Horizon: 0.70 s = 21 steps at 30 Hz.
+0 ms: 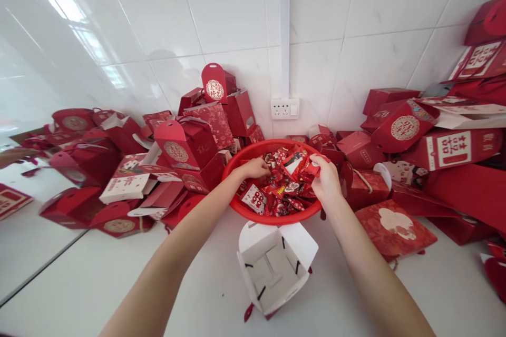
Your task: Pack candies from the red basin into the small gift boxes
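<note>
A round red plastic basket (pixel 237 164) sits on the white floor against the wall, filled with several red wrapped sweets (pixel 282 192). My left hand (pixel 255 168) reaches into the basket from the left, fingers curled down among the sweets. My right hand (pixel 326 179) is at the basket's right side, closed on a small red packet (pixel 312 166). Just in front of the basket stands an open gift box (pixel 274 266), white inside, flaps spread, with nothing visible in it.
Piles of red gift boxes and paper bags lie left (pixel 185 145) and right (pixel 405 126) of the basket and along the tiled wall. A wall socket (pixel 284 108) is behind the basket. A flat red box (pixel 395 226) lies by my right forearm.
</note>
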{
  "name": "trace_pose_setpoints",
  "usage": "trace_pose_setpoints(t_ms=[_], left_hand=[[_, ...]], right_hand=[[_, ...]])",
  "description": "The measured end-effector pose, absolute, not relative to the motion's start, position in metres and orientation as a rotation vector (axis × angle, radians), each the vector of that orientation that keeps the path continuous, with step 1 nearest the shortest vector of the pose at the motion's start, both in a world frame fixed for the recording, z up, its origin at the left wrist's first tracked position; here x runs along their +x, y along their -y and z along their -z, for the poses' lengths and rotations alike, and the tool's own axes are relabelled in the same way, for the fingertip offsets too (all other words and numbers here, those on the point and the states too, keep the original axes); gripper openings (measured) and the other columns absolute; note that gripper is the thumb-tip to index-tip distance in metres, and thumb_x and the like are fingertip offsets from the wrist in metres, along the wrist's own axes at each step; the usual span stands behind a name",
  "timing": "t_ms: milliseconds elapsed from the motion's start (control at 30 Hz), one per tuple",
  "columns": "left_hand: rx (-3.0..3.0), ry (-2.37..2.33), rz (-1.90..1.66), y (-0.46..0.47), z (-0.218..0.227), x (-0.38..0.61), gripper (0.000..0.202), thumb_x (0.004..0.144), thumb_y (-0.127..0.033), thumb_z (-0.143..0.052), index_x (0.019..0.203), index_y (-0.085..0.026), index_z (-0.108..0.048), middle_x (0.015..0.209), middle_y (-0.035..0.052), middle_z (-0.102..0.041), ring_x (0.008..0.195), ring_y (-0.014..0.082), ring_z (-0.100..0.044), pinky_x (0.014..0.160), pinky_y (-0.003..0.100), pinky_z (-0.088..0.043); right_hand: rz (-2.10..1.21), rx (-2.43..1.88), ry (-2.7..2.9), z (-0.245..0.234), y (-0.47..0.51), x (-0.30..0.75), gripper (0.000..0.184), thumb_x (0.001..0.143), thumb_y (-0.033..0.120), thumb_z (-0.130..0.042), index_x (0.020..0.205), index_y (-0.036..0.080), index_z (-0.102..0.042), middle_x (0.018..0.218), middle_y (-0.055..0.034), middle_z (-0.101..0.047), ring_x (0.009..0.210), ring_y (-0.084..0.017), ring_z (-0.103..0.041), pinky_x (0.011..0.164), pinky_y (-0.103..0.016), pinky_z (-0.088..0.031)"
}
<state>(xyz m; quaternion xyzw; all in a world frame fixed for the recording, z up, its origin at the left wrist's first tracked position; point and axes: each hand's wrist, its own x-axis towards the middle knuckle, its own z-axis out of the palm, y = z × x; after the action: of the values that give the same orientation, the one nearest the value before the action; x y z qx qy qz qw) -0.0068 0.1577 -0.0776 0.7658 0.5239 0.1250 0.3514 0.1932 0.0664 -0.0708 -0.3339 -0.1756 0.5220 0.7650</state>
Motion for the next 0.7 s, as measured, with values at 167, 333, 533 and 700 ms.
trace_pose_setpoints(t_ms=[167,333,533,700], left_hand=[[2.077,-1.393,-0.225,-0.159,0.094,-0.018,0.017,0.046,-0.006,-0.071,0.05,-0.021,-0.063,0.044,-0.0065,-0.055,0.046,0.0113,-0.046,0.053,0.023,-0.038],[2.08,-1.368,-0.21,-0.155,0.093,-0.016,0.016,0.047,-0.014,-0.074,0.057,-0.021,-0.064,0.055,-0.0043,-0.062,0.054,0.0141,-0.053,0.054,0.023,-0.038],[2.022,-1.32,-0.197,-0.152,0.088,-0.014,0.019,0.051,-0.023,-0.077,0.069,-0.021,-0.071,0.07,-0.0023,-0.071,0.067,0.0176,-0.062,0.06,0.023,-0.044],[1.978,-1.273,-0.237,-0.149,0.086,-0.013,0.027,0.045,-0.011,-0.075,0.07,-0.022,-0.073,0.061,-0.0056,-0.066,0.063,0.0172,-0.059,0.06,0.024,-0.043]], right_hand=[[-1.13,-0.747,0.354,0.069,-0.065,0.192,0.011,0.055,0.011,-0.067,0.059,0.019,-0.06,0.054,0.0066,-0.061,0.056,-0.009,-0.06,0.058,-0.02,-0.051],[-1.145,-0.762,0.37,0.07,-0.065,0.191,0.011,0.058,0.012,-0.069,0.061,0.019,-0.061,0.056,0.0044,-0.065,0.057,-0.011,-0.063,0.06,-0.023,-0.054],[-1.127,-0.736,0.405,0.073,-0.067,0.192,0.016,0.056,0.012,-0.073,0.061,0.019,-0.06,0.056,0.0058,-0.064,0.055,-0.011,-0.063,0.059,-0.022,-0.053],[-1.129,-0.734,0.429,0.075,-0.068,0.193,0.014,0.055,0.014,-0.072,0.061,0.019,-0.061,0.057,0.0054,-0.064,0.054,-0.01,-0.062,0.06,-0.022,-0.053]])
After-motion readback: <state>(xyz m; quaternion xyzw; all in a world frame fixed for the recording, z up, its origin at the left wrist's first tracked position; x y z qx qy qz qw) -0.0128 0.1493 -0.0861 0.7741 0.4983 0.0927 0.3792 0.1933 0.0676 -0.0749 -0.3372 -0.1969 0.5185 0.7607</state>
